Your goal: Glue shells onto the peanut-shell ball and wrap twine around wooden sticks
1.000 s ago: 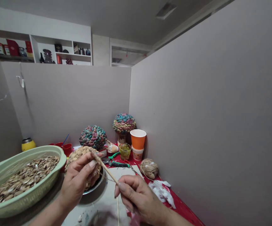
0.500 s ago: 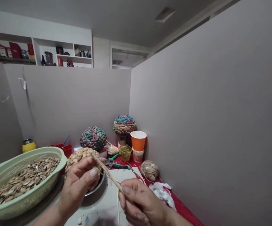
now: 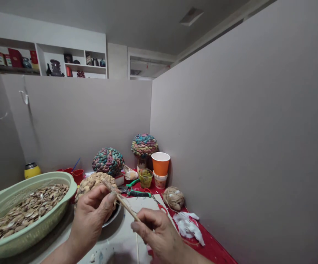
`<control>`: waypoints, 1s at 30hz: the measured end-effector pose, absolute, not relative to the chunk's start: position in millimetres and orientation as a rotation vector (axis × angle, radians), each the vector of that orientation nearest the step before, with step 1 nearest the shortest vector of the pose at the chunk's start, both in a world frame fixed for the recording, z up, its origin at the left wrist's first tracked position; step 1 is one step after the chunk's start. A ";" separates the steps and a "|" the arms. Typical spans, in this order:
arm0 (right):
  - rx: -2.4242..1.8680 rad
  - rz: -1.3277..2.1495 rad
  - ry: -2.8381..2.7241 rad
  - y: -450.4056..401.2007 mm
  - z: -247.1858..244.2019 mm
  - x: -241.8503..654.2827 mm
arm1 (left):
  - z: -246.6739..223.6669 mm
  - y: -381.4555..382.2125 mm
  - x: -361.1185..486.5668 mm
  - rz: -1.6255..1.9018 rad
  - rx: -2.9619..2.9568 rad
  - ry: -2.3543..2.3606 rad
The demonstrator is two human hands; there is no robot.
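Observation:
A thin tan stick (image 3: pixel 128 207), its upper end wound with twine, slants between my hands. My left hand (image 3: pixel 95 209) pinches the twine-wrapped end between thumb and fingertips. Farther down the stick, my right hand (image 3: pixel 159 231) grips it with thumb and curled fingers. A loose strand of fibre hangs beside the stick. Just behind my left hand, a dome of pale nut-like shells (image 3: pixel 97 183) sits in a metal bowl (image 3: pixel 112 220), partly hidden by that hand. Another thin stick (image 3: pixel 137 249) lies on the pale board (image 3: pixel 123 234) below.
A green basket (image 3: pixel 62 205) of shells stands at left. Behind are colourful domes (image 3: pixel 108 161), an orange paper cup (image 3: pixel 160 165), a yellowish cup (image 3: pixel 146 178) and green-handled pliers (image 3: pixel 139 193). A twine ball (image 3: pixel 173 198) and white tissue (image 3: pixel 187 224) lie along the right wall.
My right hand has shifted slightly left and up along the stick, its fingers now more bent. The left hand keeps its pinch, a little lower. The view has moved slightly.

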State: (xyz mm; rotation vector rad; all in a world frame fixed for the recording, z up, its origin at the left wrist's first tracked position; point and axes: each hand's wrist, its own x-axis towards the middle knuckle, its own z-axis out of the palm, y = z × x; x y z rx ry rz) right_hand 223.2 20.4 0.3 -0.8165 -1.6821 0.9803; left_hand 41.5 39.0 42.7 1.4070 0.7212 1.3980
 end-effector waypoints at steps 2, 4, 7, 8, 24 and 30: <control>-0.825 0.999 -1.713 18.7 -0.2 223.3 | 41.3 40.6 40.6 1.396 1.432 0.729; -0.816 1.099 -1.702 18.0 -1.3 224.1 | 39.6 42.3 39.3 1.396 1.461 0.729; -0.784 1.250 -1.658 18.9 -2.7 226.1 | 37.1 44.2 37.3 1.403 1.502 0.722; -0.766 1.310 -1.644 19.7 -3.3 226.8 | 36.4 44.7 36.9 1.409 1.516 0.721; -0.854 1.014 -1.716 20.2 -0.2 227.0 | 41.9 44.7 42.0 1.466 1.461 0.761; -0.763 1.287 -1.658 20.0 -1.2 228.7 | 39.4 44.1 40.3 1.489 1.501 0.733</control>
